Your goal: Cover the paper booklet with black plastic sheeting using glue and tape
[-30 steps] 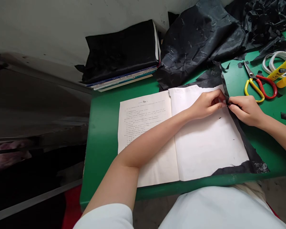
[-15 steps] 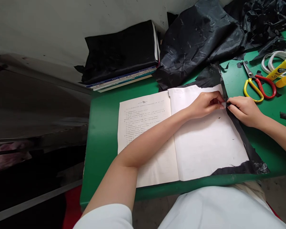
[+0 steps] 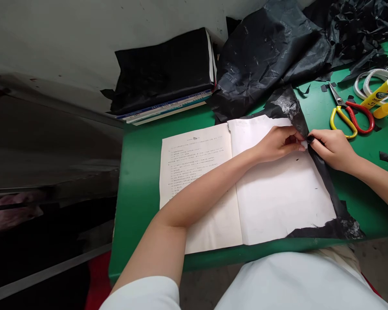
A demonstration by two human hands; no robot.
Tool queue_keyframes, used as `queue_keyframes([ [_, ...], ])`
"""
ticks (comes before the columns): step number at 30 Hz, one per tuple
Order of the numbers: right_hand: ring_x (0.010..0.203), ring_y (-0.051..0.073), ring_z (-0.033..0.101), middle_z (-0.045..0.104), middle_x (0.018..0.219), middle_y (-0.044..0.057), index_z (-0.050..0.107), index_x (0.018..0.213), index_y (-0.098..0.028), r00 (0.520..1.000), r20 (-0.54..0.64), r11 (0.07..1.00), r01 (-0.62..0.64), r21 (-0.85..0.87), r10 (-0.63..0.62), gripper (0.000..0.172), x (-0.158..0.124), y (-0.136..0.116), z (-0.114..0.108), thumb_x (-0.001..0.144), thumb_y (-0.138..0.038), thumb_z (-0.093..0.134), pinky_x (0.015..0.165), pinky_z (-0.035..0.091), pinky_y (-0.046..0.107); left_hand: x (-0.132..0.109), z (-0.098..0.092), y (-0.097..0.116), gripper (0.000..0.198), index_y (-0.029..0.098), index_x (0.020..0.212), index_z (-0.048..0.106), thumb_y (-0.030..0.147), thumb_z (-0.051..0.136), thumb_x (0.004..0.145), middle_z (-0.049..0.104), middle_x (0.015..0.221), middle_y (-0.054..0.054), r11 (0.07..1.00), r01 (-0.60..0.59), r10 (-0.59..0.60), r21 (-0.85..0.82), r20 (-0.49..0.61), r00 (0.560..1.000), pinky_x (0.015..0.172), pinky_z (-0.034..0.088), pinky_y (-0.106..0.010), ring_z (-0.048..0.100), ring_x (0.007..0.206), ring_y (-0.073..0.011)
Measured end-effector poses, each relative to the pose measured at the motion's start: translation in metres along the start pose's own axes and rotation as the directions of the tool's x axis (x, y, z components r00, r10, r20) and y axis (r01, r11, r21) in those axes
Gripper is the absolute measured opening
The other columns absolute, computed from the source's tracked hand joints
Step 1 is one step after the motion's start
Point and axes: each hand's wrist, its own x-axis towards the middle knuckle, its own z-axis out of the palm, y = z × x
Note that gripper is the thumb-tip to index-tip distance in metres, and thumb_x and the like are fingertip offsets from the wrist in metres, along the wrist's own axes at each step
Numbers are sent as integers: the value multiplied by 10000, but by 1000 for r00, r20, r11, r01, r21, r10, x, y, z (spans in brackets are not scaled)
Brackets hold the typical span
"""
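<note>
1. Your left hand (image 3: 287, 144) reaches across the open book, its thumb and forefinger bunched close at the right edge of the white page (image 3: 278, 193); I cannot tell whether they nip the page itself or a small white piece.
2. Your right hand (image 3: 333, 148) sits just beside it, fingers and thumb pinched together on the black sheet (image 3: 325, 176), which runs under your hands along that edge.
3. Done, as far as I can judge: toward your body from both hands, a ragged black strip laps over the page's near edge.
4. Left, I judge: the long side at your right hand's fingertips does not look pressed flat, and the sheet juts past both right-hand corners. Whether it laps the far edge, beyond your left hand, is unclear.
5. The black sheet looks thin, limp and creased, torn unevenly, with chalky whitish smears at its corners. The white page is smooth and plain; the printed page (image 3: 194, 159), under your left forearm, is cream and matt.
6. Beyond your right hand lie scissors (image 3: 341, 103) with one yellow and one red loop, then a yellow glue stick (image 3: 378, 95) and smooth white rings (image 3: 358, 90).
7. Beyond your left hand, crumpled black material (image 3: 271, 56) bulges in glossy folds.
</note>
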Motion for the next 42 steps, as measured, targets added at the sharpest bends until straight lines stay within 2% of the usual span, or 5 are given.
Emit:
queue_keyframes([
  [13, 468, 130, 329, 330, 482, -26, 300, 619, -236, 1000, -13, 1000, 4, 18, -4, 241, 2, -3, -3, 835, -266, 401, 509, 256, 283, 1, 1, -4, 400, 141, 873, 646, 539, 675, 850, 683, 839, -44, 997, -77, 76, -11, -43, 996, 632, 452, -225, 565, 667, -76],
  [23, 504, 147, 434, 450, 532, -11, 423, 671, -232, 998, 52, 999, 31, 12, -32, 167, 1, 1, -3, 833, -266, 397, 538, 293, 281, 0, 3, -2, 322, 124, 843, 648, 443, 689, 858, 705, 855, -58, 1000, -18, 17, -19, -37, 999, 679, 502, -222, 634, 738, -102],
  [29, 492, 122, 354, 379, 512, -29, 420, 641, -225, 999, 34, 982, -27, 185, 21, 203, 2, -3, -7, 831, -297, 422, 520, 283, 276, 1, 3, -2, 315, 150, 876, 584, 455, 660, 868, 659, 815, -29, 1000, -18, 15, -23, -117, 993, 634, 492, -227, 602, 693, -100],
  [35, 519, 114, 288, 279, 545, -16, 302, 576, -218, 986, -3, 911, -151, 385, 164, 338, 1, -2, -10, 821, -379, 470, 498, 243, 293, 1, -2, 4, 387, 168, 996, 549, 548, 559, 922, 656, 954, -56, 993, -21, 14, -116, -55, 998, 653, 516, -237, 598, 692, -86],
  [42, 479, 92, 167, 155, 509, -30, 189, 515, -228, 978, -40, 860, -159, 485, 204, 368, 1, -1, -13, 706, -302, 495, 482, 148, 307, 1, -1, 3, 445, 164, 1026, 581, 590, 578, 897, 643, 971, -41, 978, 4, -20, -206, -74, 997, 645, 504, -216, 586, 689, -66],
])
